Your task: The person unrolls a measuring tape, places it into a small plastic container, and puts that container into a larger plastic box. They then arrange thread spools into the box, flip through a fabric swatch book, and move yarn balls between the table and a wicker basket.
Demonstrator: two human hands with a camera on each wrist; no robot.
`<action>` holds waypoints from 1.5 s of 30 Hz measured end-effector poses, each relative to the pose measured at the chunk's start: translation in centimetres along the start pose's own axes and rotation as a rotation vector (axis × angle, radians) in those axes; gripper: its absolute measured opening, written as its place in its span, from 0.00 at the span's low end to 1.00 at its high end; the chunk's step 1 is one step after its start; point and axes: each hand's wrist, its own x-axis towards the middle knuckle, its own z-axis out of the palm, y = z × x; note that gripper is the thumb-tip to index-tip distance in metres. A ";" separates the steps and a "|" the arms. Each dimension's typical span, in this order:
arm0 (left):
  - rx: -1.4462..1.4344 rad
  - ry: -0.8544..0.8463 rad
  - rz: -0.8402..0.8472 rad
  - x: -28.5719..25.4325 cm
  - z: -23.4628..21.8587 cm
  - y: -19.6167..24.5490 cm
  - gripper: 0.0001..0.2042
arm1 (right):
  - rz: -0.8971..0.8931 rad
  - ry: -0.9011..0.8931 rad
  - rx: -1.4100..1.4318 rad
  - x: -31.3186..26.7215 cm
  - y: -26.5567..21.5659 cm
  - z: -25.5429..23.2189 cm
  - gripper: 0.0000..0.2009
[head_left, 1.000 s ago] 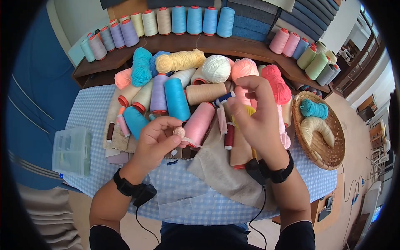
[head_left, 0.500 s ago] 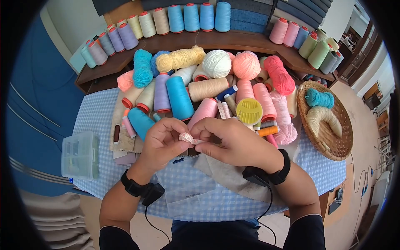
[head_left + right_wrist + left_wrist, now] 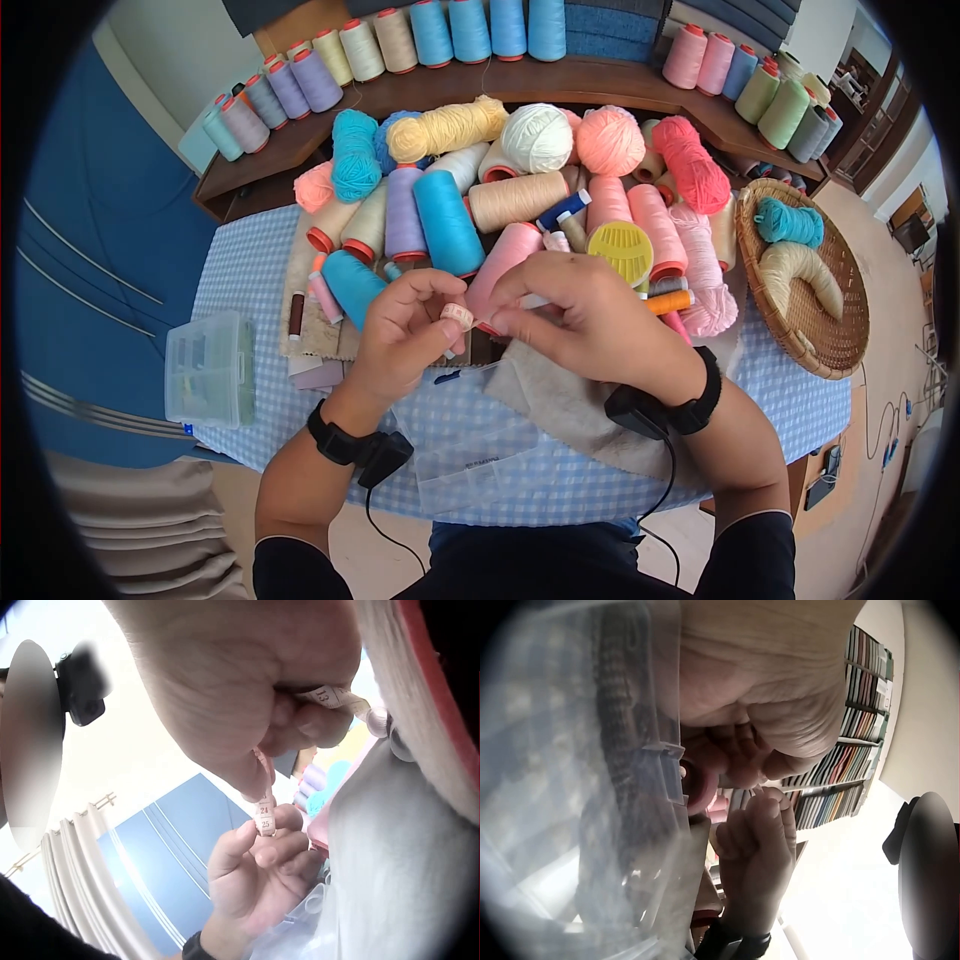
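A soft measuring tape [image 3: 457, 316], pale pink with printed numbers, is partly coiled at the fingertips of my left hand [image 3: 400, 335]. The left thumb and fingers pinch this roll. Just to its right, my right hand [image 3: 595, 325] holds the strip with curled fingers. In the right wrist view a length of tape [image 3: 264, 810] bridges the two hands, numbers 24 and 25 showing. A further stretch marked 13 comes out past the right fingers. Behind the hands lies a pink thread cone [image 3: 505, 262], partly covered by them.
Thread cones and yarn balls [image 3: 537, 138] are heaped behind the hands, with a round yellow case [image 3: 620, 253] among them. A clear plastic box [image 3: 208, 370] stands at left, a wicker basket [image 3: 835, 335] at right. Grey cloth [image 3: 560, 400] and a clear sheet [image 3: 465, 450] lie in front.
My right hand came down from above the heap to the tape beside the left hand, then drew slightly away to the right. The left hand kept hold of the roll throughout.
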 end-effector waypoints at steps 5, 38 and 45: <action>0.059 0.050 -0.018 0.1 0.3 0.1 0.15 | 0.057 0.047 -0.050 0.3 -1.0 -1.5 0.04; 0.037 -0.153 0.171 0.3 0.5 0.1 0.09 | 0.075 -0.206 -0.191 -0.3 -2.2 0.6 0.29; -0.013 -0.111 0.091 0.0 0.3 0.6 0.11 | 0.044 -0.146 -0.134 -0.4 -1.9 0.7 0.27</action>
